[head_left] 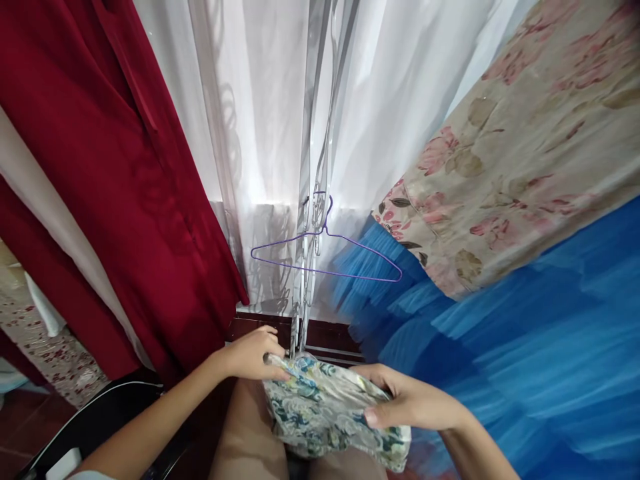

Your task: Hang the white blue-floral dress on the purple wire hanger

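Note:
A floral cloth [325, 407], white with blue-green and yellow patterns, is spread between my hands just above my thighs. My left hand [257, 357] pinches its upper left corner, thumb on top. On the right side, my right hand [405, 400] grips the cloth with the thumb over it and the fingers behind, partly hidden. Beyond the cloth, a purple wire hanger [325, 270] hangs from a white metal rack [303, 267], with nothing on it. Neither hand touches the hanger.
Red curtains [150, 200] hang at the left and white sheer ones [270, 133] behind the rack. A beige floral cloth [510, 193] and a blue brush-stroke-patterned covering [525, 347] fill the right side. A black round-edged item [105, 420] stands at lower left, with a white object [64, 463] near it.

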`<state>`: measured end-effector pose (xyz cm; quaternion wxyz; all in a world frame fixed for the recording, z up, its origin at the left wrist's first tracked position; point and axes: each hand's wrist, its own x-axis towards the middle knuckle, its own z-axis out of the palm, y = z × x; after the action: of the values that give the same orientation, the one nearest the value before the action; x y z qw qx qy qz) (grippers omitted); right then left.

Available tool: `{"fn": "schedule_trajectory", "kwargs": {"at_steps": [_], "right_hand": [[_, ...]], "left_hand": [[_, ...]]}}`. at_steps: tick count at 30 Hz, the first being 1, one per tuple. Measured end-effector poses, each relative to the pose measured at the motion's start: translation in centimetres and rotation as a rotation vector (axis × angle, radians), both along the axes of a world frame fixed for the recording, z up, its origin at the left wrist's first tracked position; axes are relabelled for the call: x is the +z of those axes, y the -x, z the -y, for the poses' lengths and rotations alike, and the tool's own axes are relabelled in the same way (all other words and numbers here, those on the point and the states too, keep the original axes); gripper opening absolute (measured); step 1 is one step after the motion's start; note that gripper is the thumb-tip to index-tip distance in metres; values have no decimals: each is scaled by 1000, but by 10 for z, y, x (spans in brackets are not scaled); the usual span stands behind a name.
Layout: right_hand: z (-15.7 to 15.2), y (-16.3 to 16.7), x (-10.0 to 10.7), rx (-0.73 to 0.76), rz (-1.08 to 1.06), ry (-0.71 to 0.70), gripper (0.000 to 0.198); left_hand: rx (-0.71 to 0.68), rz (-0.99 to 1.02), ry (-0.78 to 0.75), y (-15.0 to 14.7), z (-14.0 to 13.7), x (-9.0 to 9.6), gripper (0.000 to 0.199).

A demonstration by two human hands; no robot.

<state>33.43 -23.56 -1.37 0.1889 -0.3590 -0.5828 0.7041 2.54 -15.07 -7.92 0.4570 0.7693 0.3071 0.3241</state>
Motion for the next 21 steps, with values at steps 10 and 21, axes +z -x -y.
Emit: {"fn": "schedule_trajectory", "kwargs": {"at_steps": [10, 21], "right_hand": [[-58, -40, 13, -515, 362, -614, 55], [-147, -15, -16, -638, 683, -1014, 33]], "left_hand": [[61, -539, -409, 56, -50, 25, 26], [434, -720, -643, 71, -143, 73, 26]]}}
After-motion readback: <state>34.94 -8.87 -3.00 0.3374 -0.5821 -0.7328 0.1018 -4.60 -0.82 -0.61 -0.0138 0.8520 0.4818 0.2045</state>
